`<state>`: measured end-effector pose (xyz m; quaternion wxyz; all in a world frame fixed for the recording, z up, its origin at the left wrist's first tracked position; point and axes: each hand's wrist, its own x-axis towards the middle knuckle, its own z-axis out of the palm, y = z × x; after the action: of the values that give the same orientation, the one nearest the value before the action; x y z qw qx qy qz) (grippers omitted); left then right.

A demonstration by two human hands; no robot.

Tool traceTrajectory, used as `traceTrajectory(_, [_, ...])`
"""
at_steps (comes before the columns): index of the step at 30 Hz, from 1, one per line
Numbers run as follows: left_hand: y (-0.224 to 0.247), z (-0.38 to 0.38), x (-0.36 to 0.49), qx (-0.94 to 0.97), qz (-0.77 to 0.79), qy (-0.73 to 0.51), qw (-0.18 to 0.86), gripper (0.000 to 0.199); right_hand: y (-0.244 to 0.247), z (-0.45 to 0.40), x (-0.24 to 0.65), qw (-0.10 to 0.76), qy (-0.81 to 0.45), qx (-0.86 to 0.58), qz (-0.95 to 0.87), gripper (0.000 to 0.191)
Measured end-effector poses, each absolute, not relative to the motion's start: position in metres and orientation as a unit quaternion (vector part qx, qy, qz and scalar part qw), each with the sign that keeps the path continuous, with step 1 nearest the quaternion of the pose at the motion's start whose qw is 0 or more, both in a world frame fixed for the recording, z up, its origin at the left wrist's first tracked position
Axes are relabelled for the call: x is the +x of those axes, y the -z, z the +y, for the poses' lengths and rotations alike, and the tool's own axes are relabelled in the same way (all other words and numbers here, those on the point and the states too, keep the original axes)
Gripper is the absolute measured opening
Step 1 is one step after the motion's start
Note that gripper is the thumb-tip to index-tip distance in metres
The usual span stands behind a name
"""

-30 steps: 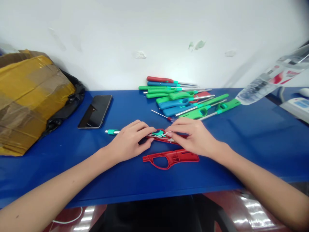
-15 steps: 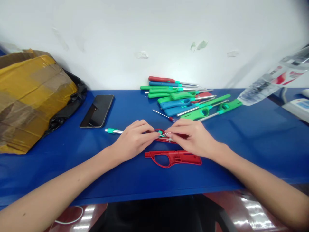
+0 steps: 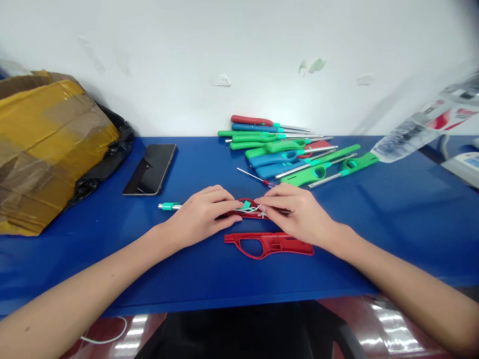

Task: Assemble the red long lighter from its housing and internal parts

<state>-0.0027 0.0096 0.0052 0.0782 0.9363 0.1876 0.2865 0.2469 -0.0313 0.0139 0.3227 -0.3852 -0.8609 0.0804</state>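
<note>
A red lighter half [image 3: 253, 215] with a teal trigger piece and thin white wires lies between my hands. My left hand [image 3: 209, 214] holds its left end, fingers on either side. Fingertips of my right hand [image 3: 295, 209] pinch the white wires [image 3: 248, 210] over the red shell. A metal tube with a teal collar [image 3: 170, 206] sticks out to the left from beneath my left hand. Closer to the table's front edge lies another red shell half [image 3: 286, 243], its inner side up, touched by neither hand. My right hand hides the right end of the held half.
Several green, blue and red lighters [image 3: 284, 144] are piled at the back, with a screwdriver [image 3: 258, 177] before them. A phone [image 3: 150, 169] and taped box [image 3: 52, 149] stand left, a plastic bottle [image 3: 411, 134] right, on the blue table [image 3: 209, 279].
My left fingers have moved off the wires, back to the left and apart around the red shell. The tube with the teal collar has shifted slightly left. My right hand still pinches the wires.
</note>
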Motion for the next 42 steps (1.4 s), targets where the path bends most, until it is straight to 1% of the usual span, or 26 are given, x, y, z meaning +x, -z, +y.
traceTrajectory(5, [-0.0094, 0.0084, -0.0084, 0.928, 0.224, -0.271, 0.123, 0.028, -0.0150, -0.0319, 0.2485, 0.300, -0.080, -0.374, -0.874, 0.024])
traceTrajectory(8, [-0.0088, 0.0086, -0.0090, 0.928, 0.222, -0.268, 0.135, 0.022, -0.0164, -0.0324, 0.2490, 0.290, -0.082, -0.379, -0.875, 0.026])
traceTrajectory(11, [-0.0077, 0.0089, -0.0089, 0.931, 0.214, -0.266, 0.127, 0.015, -0.0181, -0.0325, 0.2501, 0.282, -0.084, -0.372, -0.880, 0.027])
traceTrajectory(18, [-0.0080, 0.0088, -0.0077, 0.931, 0.209, -0.278, 0.112, 0.015, -0.0191, -0.0303, 0.2548, 0.258, -0.081, -0.342, -0.900, 0.023])
traceTrajectory(24, [-0.0066, 0.0097, -0.0067, 0.933, 0.187, -0.291, 0.098, 0.012, -0.0193, -0.0296, 0.2540, 0.267, -0.090, -0.341, -0.897, 0.024])
traceTrajectory(28, [-0.0080, 0.0094, -0.0061, 0.934, 0.189, -0.282, 0.109, 0.012, -0.0206, -0.0308, 0.2515, 0.276, -0.101, -0.357, -0.886, 0.020])
traceTrajectory(31, [-0.0091, 0.0091, -0.0060, 0.934, 0.200, -0.272, 0.118, 0.014, -0.0222, -0.0315, 0.2508, 0.262, -0.108, -0.362, -0.888, 0.017])
traceTrajectory(38, [-0.0102, 0.0098, -0.0061, 0.945, 0.181, -0.258, 0.086, 0.016, -0.0215, -0.0309, 0.2561, 0.203, -0.099, -0.346, -0.910, 0.027])
traceTrajectory(42, [-0.0100, 0.0097, -0.0068, 0.948, 0.181, -0.245, 0.088, 0.018, -0.0197, -0.0307, 0.2566, 0.195, -0.093, -0.340, -0.915, 0.028])
